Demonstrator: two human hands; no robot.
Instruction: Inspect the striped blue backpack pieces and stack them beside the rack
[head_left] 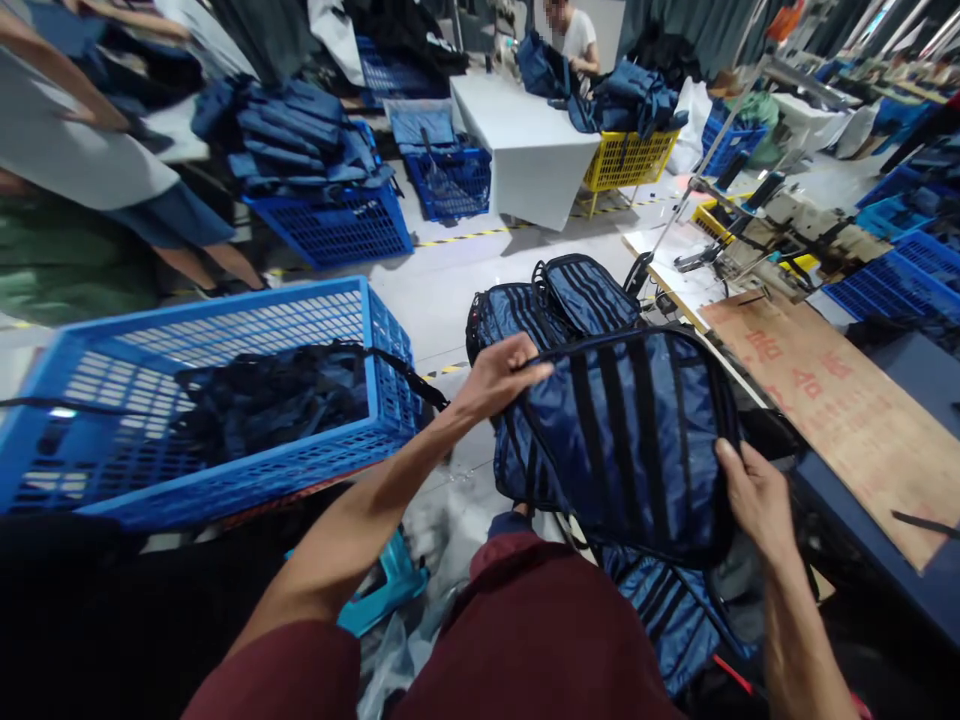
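Observation:
A dark blue backpack (pixel 637 440) with black straps running along its panel is stretched between my two hands. My left hand (pixel 504 375) is closed on its upper left edge, thumb along the rim. On the opposite side, my right hand (pixel 757 495) grips the right edge. Behind and under this piece lie more backpacks of the same kind, two at the back (pixel 589 295) and one below (pixel 667 610) near my legs. The fingers on the far side of the fabric are hidden.
A blue crate (pixel 225 490) with dark strapping stands at left. At right are a sewing machine (pixel 795 235) and a brown board (pixel 832 400). Farther off are a white-covered table (pixel 525 125), a yellow basket (pixel 630 160), a heaped blue crate (pixel 330 225) and co-workers.

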